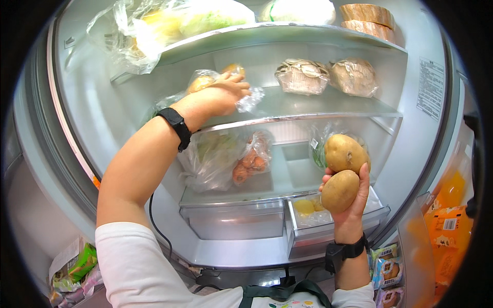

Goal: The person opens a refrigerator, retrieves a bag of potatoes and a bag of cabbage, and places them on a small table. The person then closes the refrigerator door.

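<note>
My left hand (231, 90) reaches over the middle shelf of an open refrigerator, on a clear plastic bag (251, 98) beside yellow-brown round produce (200, 82), probably potatoes; its palm side is hidden, so its hold is unclear. Another such piece (233, 69) shows just behind the fingers. On the right, my right hand (356, 200) holds potatoes, a larger one (344, 152) above a smaller one (340, 191). Below that hand is a pulled-out clear drawer (335, 230) with yellow produce (304, 207) inside.
Wrapped mushrooms (302, 77) stand on the middle shelf (327, 102). Bagged carrots (250, 165) and bagged greens (215, 150) lie on the lower shelf (231, 198). Bagged vegetables (215, 17) overhang the top shelf's edge. Door bins hold orange packages (448, 227) and small packets (387, 271).
</note>
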A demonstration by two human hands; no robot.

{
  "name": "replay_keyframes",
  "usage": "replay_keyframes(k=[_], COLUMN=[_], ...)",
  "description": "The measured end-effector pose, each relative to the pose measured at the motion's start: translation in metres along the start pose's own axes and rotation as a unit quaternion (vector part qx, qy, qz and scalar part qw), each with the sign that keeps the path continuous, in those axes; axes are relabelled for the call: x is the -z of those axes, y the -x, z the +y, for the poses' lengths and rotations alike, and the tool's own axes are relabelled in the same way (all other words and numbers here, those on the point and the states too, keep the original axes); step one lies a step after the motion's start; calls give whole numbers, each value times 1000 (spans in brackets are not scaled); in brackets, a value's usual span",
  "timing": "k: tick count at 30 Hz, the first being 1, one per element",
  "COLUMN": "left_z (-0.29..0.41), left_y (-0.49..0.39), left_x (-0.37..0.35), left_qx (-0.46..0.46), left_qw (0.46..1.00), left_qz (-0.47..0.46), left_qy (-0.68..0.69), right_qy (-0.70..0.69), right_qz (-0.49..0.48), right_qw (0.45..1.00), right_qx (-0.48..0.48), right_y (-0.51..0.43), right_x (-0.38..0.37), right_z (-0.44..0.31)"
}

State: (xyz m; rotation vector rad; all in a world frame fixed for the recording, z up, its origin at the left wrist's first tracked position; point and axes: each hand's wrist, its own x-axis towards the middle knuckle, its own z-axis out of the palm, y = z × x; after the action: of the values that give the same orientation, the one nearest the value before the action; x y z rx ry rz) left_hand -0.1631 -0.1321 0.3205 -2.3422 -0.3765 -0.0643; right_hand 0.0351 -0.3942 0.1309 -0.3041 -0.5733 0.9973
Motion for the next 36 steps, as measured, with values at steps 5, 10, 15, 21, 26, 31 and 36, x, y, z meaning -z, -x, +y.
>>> replay_keyframes(k=[5,10,15,21,26,31,36], left_z=[-31,-39,-9,10,0,-13,-16], left_y=[9,8,24,49,73,68,55], left_x=[-25,-19,-7,29,43,24,21], left_qx=[132,176,191,262,294,276,275], left_qw=[978,962,973,947,923,934,936], left_qz=[-156,-206,-129,-188,-223,-216,-213], left_qy=[-43,25,20,-10,105,70,49], right_qy=[22,14,2,-21,-26,-27,-37], right_qz=[25,40,78,35,29,34,39], right_qw=[999,999,997,998,996,996,995], right_qx=[1,-2,-26,-54,-75,-74,-79], right_y=[6,8,3,2,4,6,11], right_x=[11,22,29,31,33,37,40], right_z=[2,4,17,25,28,30,32])
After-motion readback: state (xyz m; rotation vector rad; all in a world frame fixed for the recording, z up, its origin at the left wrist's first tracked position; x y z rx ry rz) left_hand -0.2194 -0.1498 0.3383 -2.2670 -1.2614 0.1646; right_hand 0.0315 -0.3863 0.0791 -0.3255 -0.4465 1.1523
